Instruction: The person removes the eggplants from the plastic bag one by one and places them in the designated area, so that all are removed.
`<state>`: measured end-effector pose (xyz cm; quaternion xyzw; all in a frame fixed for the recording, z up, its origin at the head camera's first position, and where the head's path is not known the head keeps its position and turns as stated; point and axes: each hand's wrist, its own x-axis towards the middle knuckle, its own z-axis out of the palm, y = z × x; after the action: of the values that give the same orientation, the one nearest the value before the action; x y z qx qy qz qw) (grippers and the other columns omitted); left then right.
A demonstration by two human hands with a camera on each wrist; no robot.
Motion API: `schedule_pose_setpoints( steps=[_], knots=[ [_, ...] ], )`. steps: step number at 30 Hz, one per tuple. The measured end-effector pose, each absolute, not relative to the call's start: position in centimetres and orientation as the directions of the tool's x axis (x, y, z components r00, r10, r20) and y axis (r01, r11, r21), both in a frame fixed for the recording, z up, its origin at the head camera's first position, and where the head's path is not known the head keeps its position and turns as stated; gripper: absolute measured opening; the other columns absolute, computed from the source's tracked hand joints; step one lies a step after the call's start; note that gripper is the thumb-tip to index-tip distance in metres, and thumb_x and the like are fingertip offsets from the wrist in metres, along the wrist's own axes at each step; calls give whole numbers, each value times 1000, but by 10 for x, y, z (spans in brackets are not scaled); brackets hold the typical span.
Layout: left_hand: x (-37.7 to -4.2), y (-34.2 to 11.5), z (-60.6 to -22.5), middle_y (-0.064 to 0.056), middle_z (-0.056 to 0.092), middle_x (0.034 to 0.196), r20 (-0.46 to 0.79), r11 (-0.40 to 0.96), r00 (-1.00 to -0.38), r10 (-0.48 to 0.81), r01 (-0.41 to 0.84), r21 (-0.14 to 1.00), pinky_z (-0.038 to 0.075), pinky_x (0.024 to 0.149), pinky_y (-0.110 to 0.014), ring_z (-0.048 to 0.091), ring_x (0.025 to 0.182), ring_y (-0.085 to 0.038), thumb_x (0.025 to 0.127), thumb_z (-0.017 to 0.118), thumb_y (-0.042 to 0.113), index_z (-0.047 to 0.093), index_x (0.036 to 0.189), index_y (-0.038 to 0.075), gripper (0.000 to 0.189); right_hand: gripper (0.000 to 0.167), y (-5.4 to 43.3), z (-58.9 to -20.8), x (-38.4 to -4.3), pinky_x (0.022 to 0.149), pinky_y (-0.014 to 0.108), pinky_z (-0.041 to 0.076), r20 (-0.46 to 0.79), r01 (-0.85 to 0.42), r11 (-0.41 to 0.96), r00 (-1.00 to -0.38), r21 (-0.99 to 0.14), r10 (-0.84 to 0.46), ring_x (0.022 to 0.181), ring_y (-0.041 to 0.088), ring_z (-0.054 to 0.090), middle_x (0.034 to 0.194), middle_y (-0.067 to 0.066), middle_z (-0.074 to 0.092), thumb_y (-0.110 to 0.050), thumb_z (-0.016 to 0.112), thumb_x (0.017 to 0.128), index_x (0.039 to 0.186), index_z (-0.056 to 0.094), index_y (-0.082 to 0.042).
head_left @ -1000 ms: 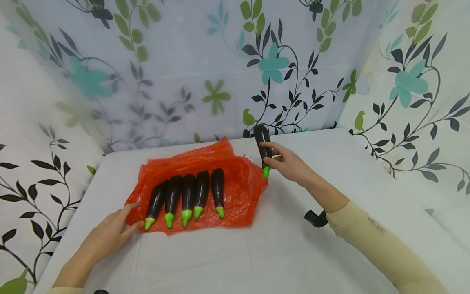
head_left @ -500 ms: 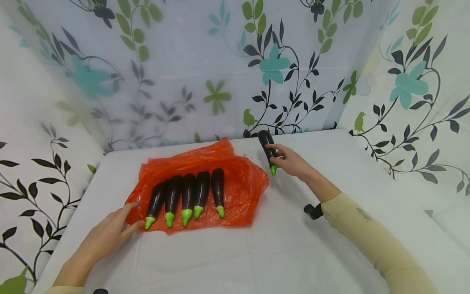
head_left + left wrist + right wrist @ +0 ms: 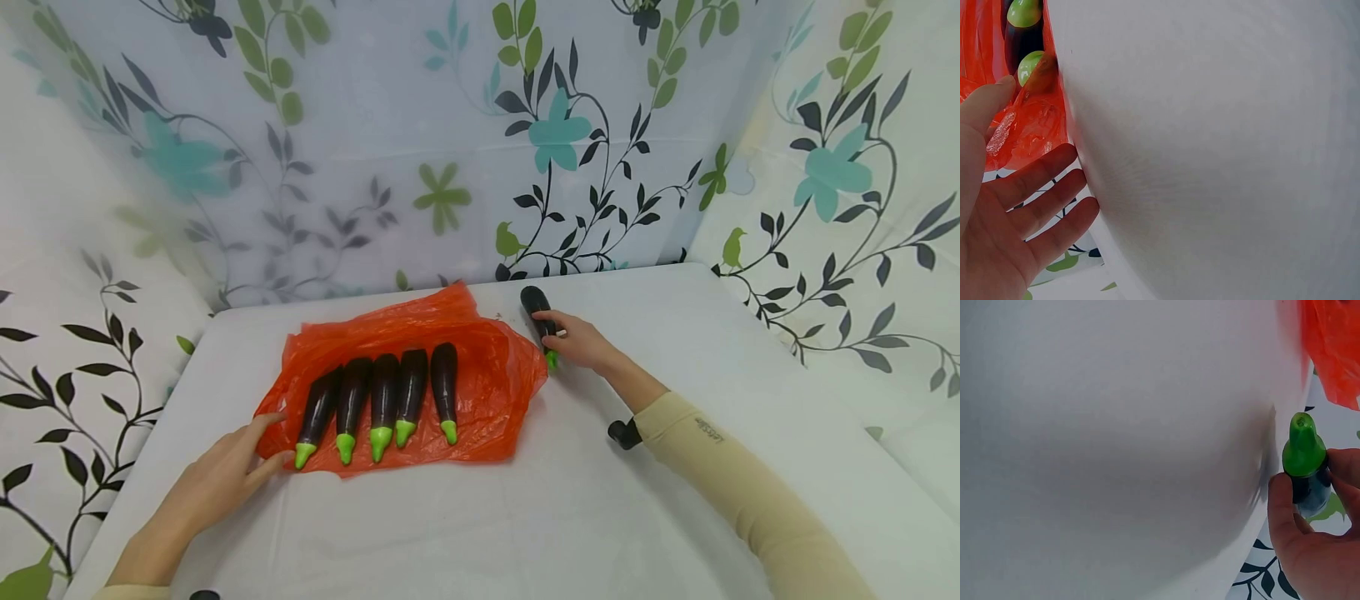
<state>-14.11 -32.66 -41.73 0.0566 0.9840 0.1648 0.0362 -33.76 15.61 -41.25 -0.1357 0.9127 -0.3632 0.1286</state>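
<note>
My right hand [image 3: 581, 340] pinches a dark purple eggplant [image 3: 535, 304] with a bright green stem end, just right of the red plastic bag [image 3: 483, 417]. In the right wrist view the green cap [image 3: 1304, 447] of this eggplant points toward the camera, between thumb and fingers. My left hand [image 3: 225, 475] rests at the left edge of the bag, fingers extended and spread; the left wrist view shows its thumb beside the red plastic [image 3: 1029, 131]. Several more eggplants [image 3: 385, 392] lie in a row on the bag, green ends toward me.
All of this is on a white-covered table [image 3: 450, 533]. Behind it hangs a curtain [image 3: 352, 150] with a leaf and flower print, and similar cloth stands at both sides. A black wrist camera [image 3: 624, 434] sits by the right sleeve.
My right hand has carried the eggplant slightly right, then back left and down toward the table beside the bag. The left hand and the row of eggplants have stayed put.
</note>
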Motion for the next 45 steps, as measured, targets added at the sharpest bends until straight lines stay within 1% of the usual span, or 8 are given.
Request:
schedule_pose_setpoints(
  steps=[3,7,9,15,22,34,38,45],
  knots=[
    [-141,-326,-416,-16,61,105,-71,942,-991,113,84,325,53,70,-55,57,87,-27,89,64,54,43,137,3,74,48,153,-415,-338,91,43,52,-136,-156,712,-932,-684,-335,122,36,51,145,20,44,-18,53,100,147,45,-20],
    [-142,-326,-416,-15,60,103,-82,943,-990,111,79,323,53,70,-54,56,87,-27,88,64,55,42,138,2,75,48,150,-416,-339,94,46,50,-139,-154,724,-934,-672,-328,123,37,51,145,21,44,-17,54,99,146,45,-19],
    [-142,-326,-416,-14,60,101,-79,942,-990,114,83,324,53,70,-53,56,86,-26,88,64,55,42,138,2,76,48,149,-418,-341,96,47,49,-128,-175,727,-931,-664,-341,123,38,51,145,23,44,-15,53,99,146,45,-17],
    [-142,-326,-416,-10,60,96,-64,942,-991,116,89,322,53,68,-52,56,84,-26,89,64,55,42,138,3,74,47,149,-421,-344,97,46,49,-83,-235,735,-926,-636,-368,119,38,54,142,27,44,-12,53,98,145,47,-12],
    [-141,-326,-417,-9,59,94,-67,942,-991,113,85,325,53,66,-50,55,82,-23,89,65,52,42,138,4,73,48,150,-423,-346,98,48,48,-83,-231,739,-929,-633,-361,121,39,54,143,26,44,-13,52,99,146,46,-13],
    [-141,-325,-416,-10,59,95,-77,944,-991,107,77,320,53,66,-51,56,83,-24,89,64,53,42,138,4,73,50,153,-420,-342,96,48,49,-100,-201,721,-931,-663,-351,122,41,53,145,26,41,-18,53,100,148,42,-13],
    [-141,-325,-417,-10,59,95,-72,944,-992,107,79,321,53,66,-51,56,83,-24,90,65,52,42,139,5,72,51,156,-415,-340,95,49,49,-62,-209,699,-938,-684,-341,122,41,54,143,26,42,-19,54,100,148,41,-13],
    [-142,-326,-417,-7,58,91,-62,943,-991,116,90,320,53,66,-51,55,81,-23,90,66,49,42,139,5,70,53,154,-399,-326,92,47,52,18,-230,682,-953,-694,-303,121,36,54,141,21,44,-24,55,100,150,38,-14]
  ],
)
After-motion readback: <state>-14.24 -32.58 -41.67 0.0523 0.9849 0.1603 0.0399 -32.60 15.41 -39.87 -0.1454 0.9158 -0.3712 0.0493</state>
